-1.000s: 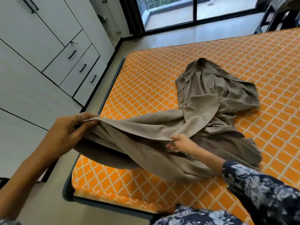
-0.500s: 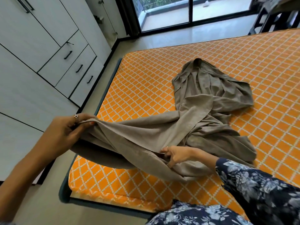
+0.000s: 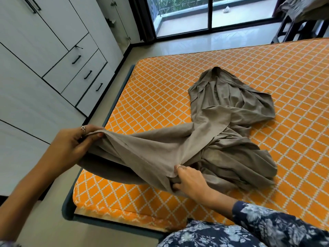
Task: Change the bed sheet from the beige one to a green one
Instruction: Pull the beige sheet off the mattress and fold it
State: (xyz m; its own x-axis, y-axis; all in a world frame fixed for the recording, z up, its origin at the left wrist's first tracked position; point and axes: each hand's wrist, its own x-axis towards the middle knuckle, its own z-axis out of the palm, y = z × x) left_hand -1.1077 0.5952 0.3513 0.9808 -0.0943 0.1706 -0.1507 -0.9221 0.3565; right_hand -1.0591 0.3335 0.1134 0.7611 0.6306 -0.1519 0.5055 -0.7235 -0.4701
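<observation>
Beige sheet [image 3: 204, 139]: crumpled in a heap on the bare mattress, one edge pulled out taut toward the near left corner.
Writing: no legible brand or label on anything in view.
Wardrobe [image 3: 53, 59]: white doors and drawers with black handles, far left.
Left hand [image 3: 71, 147]: ring on one finger, thumb and fingers pinching the sheet's edge, lifted beyond the mattress side.
Right hand [image 3: 190, 182]: fingers curled, gripping a fold of the sheet low on the mattress.
Mattress [image 3: 267, 72]: orange with white lattice pattern, uncovered.
</observation>
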